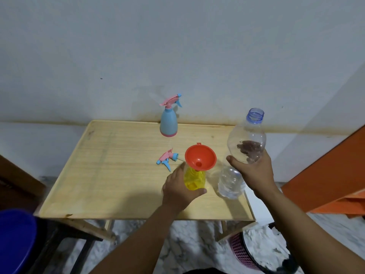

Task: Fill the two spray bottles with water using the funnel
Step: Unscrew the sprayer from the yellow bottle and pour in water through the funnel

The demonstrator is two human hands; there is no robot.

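Left hand (178,189) curls round the yellow spray bottle (194,177), orange funnel (199,157) in its neck, mid-table. Right hand (254,171) grips a clear uncapped bottle (246,138) raised above the wooden table's (110,175) right edge; blue spray bottle (168,123) stands at the far edge.

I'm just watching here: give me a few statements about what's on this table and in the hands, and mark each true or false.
1. The orange funnel sits in the neck of the yellow spray bottle. True.
2. The right hand holds a clear plastic bottle with its cap on. False: its mouth is open, with no cap.
3. The blue spray bottle has its trigger head on. True.
4. The left hand grips the loose trigger head. False: it holds the yellow spray bottle, and the trigger head lies on the wooden table.
5. A second clear bottle stands on the table. True.
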